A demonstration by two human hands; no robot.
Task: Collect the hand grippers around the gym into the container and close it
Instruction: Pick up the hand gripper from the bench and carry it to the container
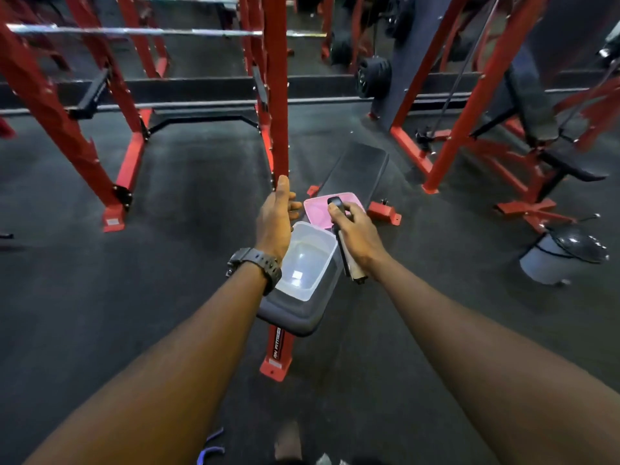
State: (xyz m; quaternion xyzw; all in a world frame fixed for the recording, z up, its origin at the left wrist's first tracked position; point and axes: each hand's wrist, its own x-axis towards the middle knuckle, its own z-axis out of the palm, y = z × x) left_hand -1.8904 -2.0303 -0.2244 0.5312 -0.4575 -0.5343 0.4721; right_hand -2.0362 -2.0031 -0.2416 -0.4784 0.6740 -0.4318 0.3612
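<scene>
A clear plastic container (307, 260) stands open on the near end of a dark padded bench (295, 313); nothing shows inside it. Its pink lid (317, 209) lies on the bench just behind it. My right hand (355, 234) is closed around a black hand gripper (344, 243), held to the right of the container's rim, with one handle poking out below my palm. My left hand (276, 218) hovers over the container's left side, fingers apart and holding nothing. A black watch (256, 263) is on that wrist.
Red rack uprights (276, 95) rise just behind the bench, with a barbell (134, 30) across the rack at left. More red machine frames (446, 129) stand at right. A grey pedal bin (560, 255) sits on the dark rubber floor to the right.
</scene>
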